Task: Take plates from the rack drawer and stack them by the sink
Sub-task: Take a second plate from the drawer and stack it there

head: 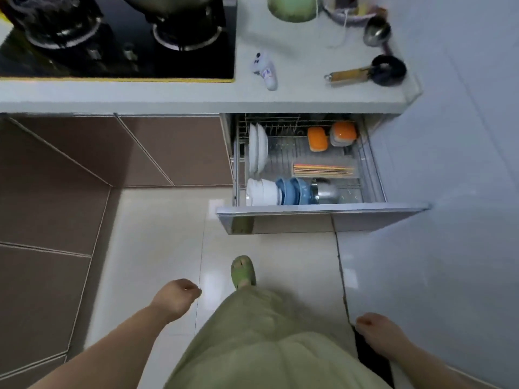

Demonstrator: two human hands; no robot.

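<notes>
- Rack drawer (pixel 309 211): pulled fully out from under the counter (pixel 196 96), at the right end of the cabinet run, against the wall.
- White plates (pixel 257 148): standing on edge in the wire rack at the drawer's rear left. None has been lifted.
- White bowls (pixel 262 192): front left of the drawer, lying on their sides, touching the blue bowls (pixel 295 190) to their right.
- Steel pot (pixel 327 190): just beside the blue bowls, front centre.
- Chopsticks (pixel 323 170): laid flat in a tray at mid-drawer, right of the plates.
- Two orange-lidded containers (pixel 331 136): rear right of the drawer.
- Left hand (pixel 177 297): low over the floor, well apart from the drawer, fingers curled loosely inward, holding nothing.
- Right hand (pixel 377 335): at the lower right, beside the wall, fingers curled downward, nothing visible in its grasp.
- Green slipper (pixel 243 272): one foot is forward on the floor tiles, short of the drawer front.
- Counter items: gas hob (pixel 118 37) at the left; a small white bottle (pixel 266 71), a black ladle (pixel 376 70) and a steel ladle (pixel 376 30) at the right.
- Sink: not in view.
</notes>
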